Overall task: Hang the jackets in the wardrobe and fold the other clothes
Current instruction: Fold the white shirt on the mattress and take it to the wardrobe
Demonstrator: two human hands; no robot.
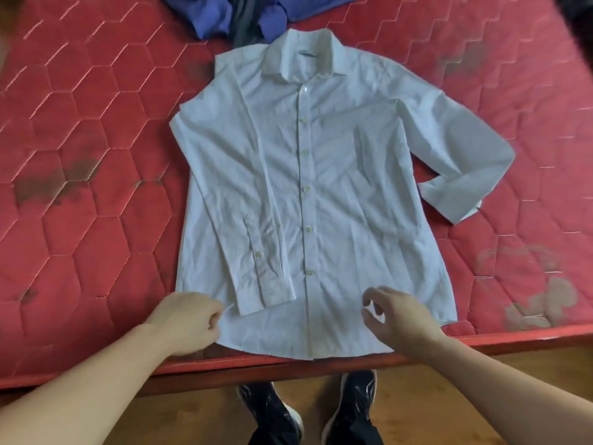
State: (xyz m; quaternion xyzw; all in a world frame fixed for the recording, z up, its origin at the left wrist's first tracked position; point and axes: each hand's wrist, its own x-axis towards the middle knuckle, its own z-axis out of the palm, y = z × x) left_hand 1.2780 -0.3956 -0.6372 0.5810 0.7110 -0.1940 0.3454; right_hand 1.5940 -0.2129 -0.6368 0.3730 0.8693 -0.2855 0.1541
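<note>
Item: I find the white shirt (321,194) spread face up, buttoned, at frame centre on the red mattress (80,149).
Sleeves: left-of-frame sleeve (253,220) folded over the body; the other sleeve (462,162) lies out at centre right.
Left hand (189,319): clenched on the hem's left corner.
Right hand (401,316): fingers curled, just above the hem, grasping nothing.
Advice: I would fold in the outlying sleeve first, then pinch both hem corners evenly.
Pending: blue garment (231,11), upper centre.
</note>
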